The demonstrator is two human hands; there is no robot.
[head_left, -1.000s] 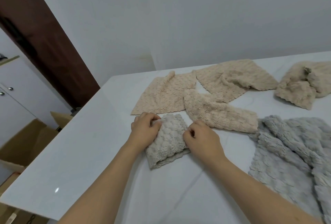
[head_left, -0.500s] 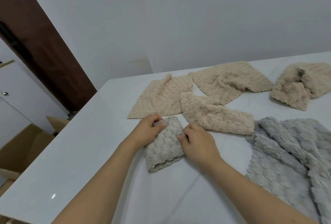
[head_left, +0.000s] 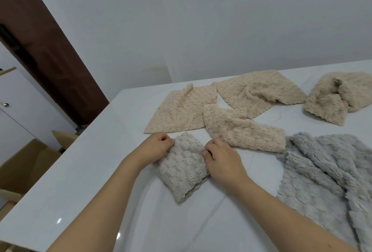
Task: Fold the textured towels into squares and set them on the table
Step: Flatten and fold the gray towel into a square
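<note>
Off the left edge of the white surface (head_left: pixel 84 181) you have open cardboard boxes (head_left: pixel 26 163) on the floor; their contents cannot be made out from this angle.

Your left hand (head_left: pixel 155 148) sits at the left edge of the folded grey-beige towel (head_left: pixel 182 168), fingers curled in and pinching the far left corner. Your right hand (head_left: pixel 220 159) grips the opposite edge, fingers curled tight against the cloth with the thumb tucked at its side. Both hands hold that one towel.

The towel lies flat on the surface directly in front of you, folded into a thick, roughly square pad with a bubbled texture, tilted slightly.

Beyond it lie four beige towels: one flat (head_left: pixel 181 108), one rolled long (head_left: pixel 241 129), one loosely spread (head_left: pixel 259 92) and one crumpled far right (head_left: pixel 338 100). A grey pile (head_left: pixel 330 175) lies at your right.
</note>
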